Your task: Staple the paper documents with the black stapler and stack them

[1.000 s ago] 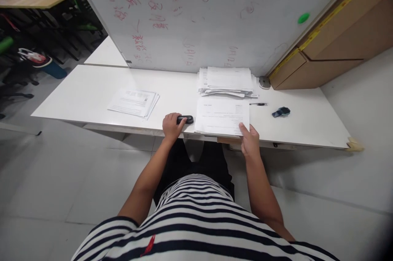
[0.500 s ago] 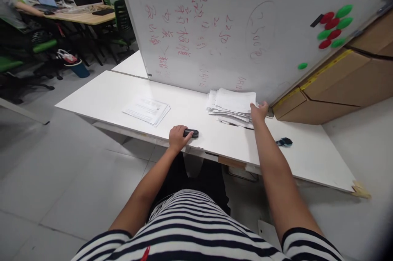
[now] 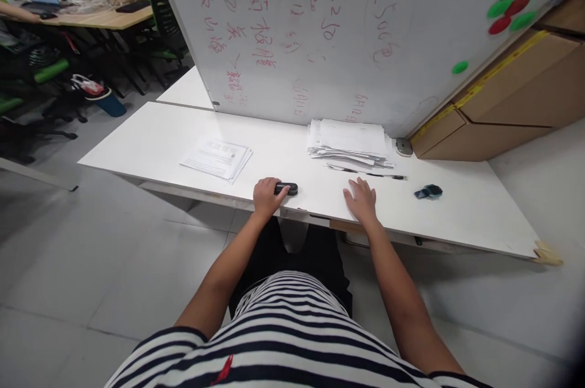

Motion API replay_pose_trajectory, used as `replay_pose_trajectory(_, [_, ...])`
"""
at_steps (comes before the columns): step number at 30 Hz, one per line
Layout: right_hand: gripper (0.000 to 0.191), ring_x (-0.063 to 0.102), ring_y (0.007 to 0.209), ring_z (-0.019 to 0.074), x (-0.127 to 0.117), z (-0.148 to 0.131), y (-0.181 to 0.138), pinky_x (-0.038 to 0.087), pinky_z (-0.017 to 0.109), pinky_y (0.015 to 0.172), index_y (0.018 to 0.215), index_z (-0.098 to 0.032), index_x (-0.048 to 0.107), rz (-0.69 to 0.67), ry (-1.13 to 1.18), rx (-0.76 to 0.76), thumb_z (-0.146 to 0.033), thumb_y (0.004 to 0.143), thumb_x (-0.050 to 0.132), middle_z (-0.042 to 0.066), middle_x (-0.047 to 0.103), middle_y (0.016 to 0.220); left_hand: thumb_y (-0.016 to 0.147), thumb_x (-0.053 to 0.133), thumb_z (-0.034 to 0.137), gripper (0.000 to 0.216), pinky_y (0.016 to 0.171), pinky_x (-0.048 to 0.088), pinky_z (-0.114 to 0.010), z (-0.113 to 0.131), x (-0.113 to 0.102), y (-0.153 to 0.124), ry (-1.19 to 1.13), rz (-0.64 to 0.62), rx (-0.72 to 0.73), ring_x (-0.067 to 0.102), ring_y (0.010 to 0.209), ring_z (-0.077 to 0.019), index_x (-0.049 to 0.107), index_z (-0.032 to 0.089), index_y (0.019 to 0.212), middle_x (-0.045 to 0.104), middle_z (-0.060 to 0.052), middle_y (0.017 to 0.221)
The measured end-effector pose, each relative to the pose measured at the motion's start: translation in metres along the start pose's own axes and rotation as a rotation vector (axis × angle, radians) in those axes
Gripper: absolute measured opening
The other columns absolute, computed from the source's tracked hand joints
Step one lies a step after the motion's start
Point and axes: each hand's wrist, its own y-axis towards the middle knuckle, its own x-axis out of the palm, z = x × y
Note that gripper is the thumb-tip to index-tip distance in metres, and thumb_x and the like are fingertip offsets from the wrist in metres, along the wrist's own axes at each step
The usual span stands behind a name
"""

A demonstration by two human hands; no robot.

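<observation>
My left hand (image 3: 266, 194) is closed on a black stapler (image 3: 287, 188) that lies near the front edge of the white table (image 3: 150, 138). Flat on the table to the right rests my right hand (image 3: 361, 199), fingers spread and holding nothing. Just beyond it lies a black pen (image 3: 370, 172), and behind that a tall stack of papers (image 3: 351, 142) stands against the whiteboard (image 3: 338, 22). A thinner set of printed sheets (image 3: 217, 158) lies to the left of the stapler.
A small dark blue object (image 3: 428, 192) lies on the table's right part. A small grey thing (image 3: 404, 147) sits at the whiteboard's foot. Cardboard boxes (image 3: 507, 102) stand at the back right. Desks, green chairs and another person's arm are at the far left.
My right hand put the sheet on the tall stack, then came back to lie flat at the table's front. My left hand stayed on the stapler.
</observation>
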Motion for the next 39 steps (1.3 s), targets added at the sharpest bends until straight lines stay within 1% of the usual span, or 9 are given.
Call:
replay_pose_trajectory(4, [0.05,0.025,0.142,0.0294,0.002,-0.007,-0.009,0.016,0.055,0.113,0.133,-0.017,0.05,0.006,-0.113,-0.019,-0.043,0.094,0.032,0.014,0.035,0.151,0.087,0.055,0.05,0.033,0.089,0.043,-0.04,0.007,-0.008,0.001,-0.062,-0.051,-0.041,0.058,0.102,-0.0263,0.063,0.021,0.1,0.067,-0.01,0.1])
replay_pose_trajectory(8, [0.049,0.028,0.14,0.0303,0.001,-0.011,-0.009,0.019,0.054,0.112,0.134,-0.016,0.05,0.033,-0.154,-0.024,-0.041,0.095,0.033,0.015,0.038,0.15,0.09,0.05,0.05,0.046,0.096,0.043,-0.036,-0.001,-0.031,0.01,-0.173,-0.148,-0.039,0.054,0.116,-0.0232,0.052,0.02,0.125,0.06,-0.01,0.124])
replay_pose_trajectory(13, [0.047,0.032,0.139,0.0295,0.001,-0.009,-0.009,0.021,0.054,0.112,0.132,-0.018,0.053,0.066,-0.157,-0.032,-0.041,0.094,0.035,0.013,0.041,0.148,0.09,0.05,0.044,0.045,0.108,0.033,-0.044,-0.065,-0.078,0.04,0.071,-0.051,-0.147,0.043,0.13,-0.0276,0.052,0.018,0.127,0.056,-0.013,0.131])
replay_pose_trajectory(16, [0.048,0.032,0.139,0.0287,0.001,-0.009,-0.009,0.021,0.053,0.112,0.132,-0.019,0.053,0.067,-0.148,-0.022,-0.042,0.094,0.035,0.012,0.041,0.148,0.082,0.06,0.045,0.059,0.112,0.023,-0.051,-0.116,-0.099,0.051,0.279,-0.144,-0.175,0.021,0.143,-0.033,0.048,0.02,0.134,0.043,-0.012,0.146])
replay_pose_trajectory(18, [0.049,0.032,0.139,0.0286,0.002,-0.008,-0.009,0.021,0.053,0.112,0.131,-0.019,0.054,0.066,-0.144,-0.016,-0.043,0.094,0.035,0.013,0.042,0.148,0.081,0.06,0.048,0.061,0.112,0.022,-0.051,-0.142,-0.104,0.051,0.296,-0.212,-0.226,0.021,0.143,-0.0328,0.049,0.021,0.134,0.04,-0.011,0.149])
replay_pose_trajectory(21, [0.048,0.032,0.139,0.0289,0.003,-0.007,-0.008,0.021,0.054,0.112,0.13,-0.019,0.054,0.077,-0.138,-0.022,-0.043,0.093,0.036,0.013,0.042,0.147,0.082,0.056,0.052,0.055,0.113,0.022,-0.05,-0.161,-0.099,0.046,0.269,-0.21,-0.3,0.029,0.141,-0.0312,0.054,0.025,0.13,0.042,-0.008,0.148])
replay_pose_trajectory(30, [0.049,0.03,0.14,0.0282,0.005,-0.004,-0.009,0.02,0.053,0.113,0.131,-0.019,0.053,0.068,-0.131,-0.019,-0.044,0.094,0.034,0.013,0.041,0.148,0.081,0.059,0.048,0.045,0.111,0.029,-0.045,-0.163,-0.09,0.046,0.208,-0.093,-0.369,0.038,0.136,-0.0292,0.062,0.025,0.119,0.052,-0.005,0.14])
replay_pose_trajectory(35, [0.049,0.03,0.14,0.0276,0.004,-0.004,-0.009,0.019,0.053,0.113,0.132,-0.018,0.053,0.067,-0.124,-0.018,-0.044,0.094,0.035,0.013,0.041,0.148,0.083,0.056,0.047,0.046,0.108,0.032,-0.044,-0.158,-0.091,0.047,0.211,-0.065,-0.401,0.046,0.129,-0.0292,0.06,0.023,0.122,0.057,-0.006,0.134])
replay_pose_trajectory(39, [0.049,0.031,0.139,0.0276,0.004,-0.006,-0.009,0.02,0.052,0.113,0.131,-0.018,0.054,0.072,-0.127,-0.013,-0.044,0.094,0.035,0.013,0.042,0.148,0.089,0.047,0.043,0.046,0.1,0.04,-0.043,-0.147,-0.089,0.043,0.262,0.024,-0.496,0.058,0.114,-0.0289,0.053,0.021,0.128,0.066,-0.01,0.118])
